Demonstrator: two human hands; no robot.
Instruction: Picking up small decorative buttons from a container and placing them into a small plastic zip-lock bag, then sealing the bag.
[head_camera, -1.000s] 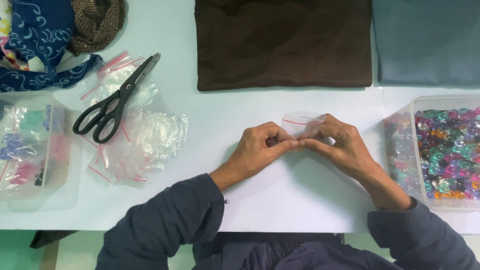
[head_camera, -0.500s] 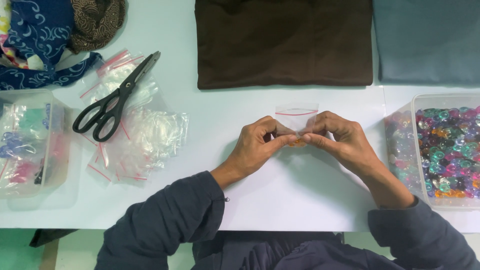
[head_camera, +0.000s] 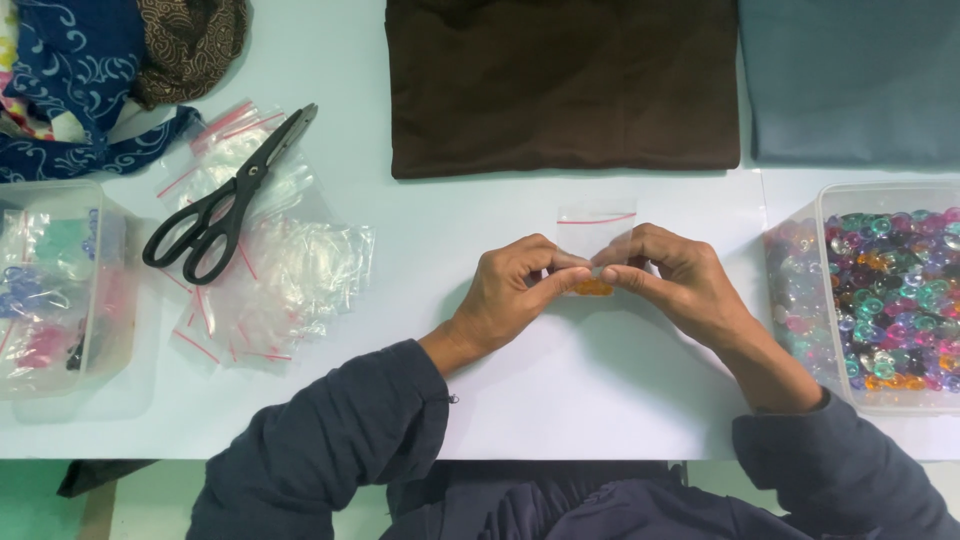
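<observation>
Bare white table (head_camera: 600, 400) lies open between the hands and the near edge, and the cloths sit well back. The left hand (head_camera: 510, 295) and right hand (head_camera: 675, 280) meet fingertip to fingertip, both pinching one small clear zip bag (head_camera: 595, 225) holding an orange bead (head_camera: 592, 288). One pair of scissors (head_camera: 225, 200) rests on loose bags (head_camera: 285, 275); two plastic tubs flank the table, the right bead tub (head_camera: 890, 300) near the right wrist

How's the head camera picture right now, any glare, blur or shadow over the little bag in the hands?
Head view: even, soft light and sharp focus; the left hand and right hand cast only faint shadows on the table. The small clear bag shows slight sheen, no hard glare. Its lower part is hidden by fingers.
</observation>
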